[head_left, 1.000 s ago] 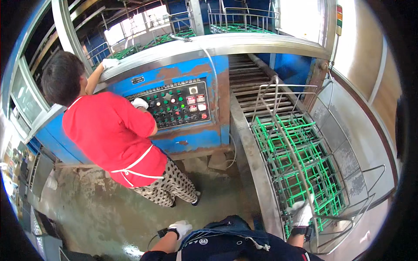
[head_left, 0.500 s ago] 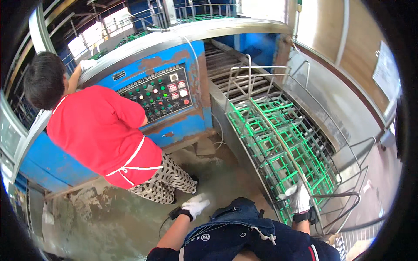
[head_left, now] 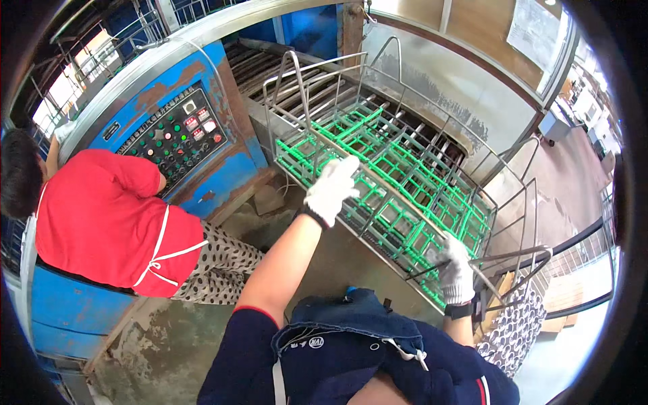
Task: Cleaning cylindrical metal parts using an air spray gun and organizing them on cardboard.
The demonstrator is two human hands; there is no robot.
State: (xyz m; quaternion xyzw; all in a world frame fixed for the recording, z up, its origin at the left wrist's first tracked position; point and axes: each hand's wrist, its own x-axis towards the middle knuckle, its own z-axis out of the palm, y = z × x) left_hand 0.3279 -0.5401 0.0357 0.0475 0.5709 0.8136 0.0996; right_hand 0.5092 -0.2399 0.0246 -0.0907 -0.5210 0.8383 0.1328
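A wire basket (head_left: 412,206) with a bare metal frame and green-coated bars sits tilted across metal rollers (head_left: 324,94). My left hand (head_left: 333,189), in a white knit glove, reaches over its near long side. Its fingers stretch toward the top rail with the thumb apart, and I cannot tell whether they touch it. My right hand (head_left: 456,273), gloved the same way, is at the same rail near the basket's right end. Blur and the rail hide how its fingers are bent. Thin bars divide the basket's inside into small compartments.
A person in a red top (head_left: 111,216) stands at left, at a blue machine's button panel (head_left: 175,138). A pale metal wall (head_left: 432,88) borders the rollers' far side. Cardboard (head_left: 563,300) and patterned cloth (head_left: 516,324) are at lower right. The concrete floor (head_left: 162,351) looks wet.
My left hand has come up from beside my body to the basket's near side. The view has swung right, so the person and machine sit farther left. My right hand stays at the basket.
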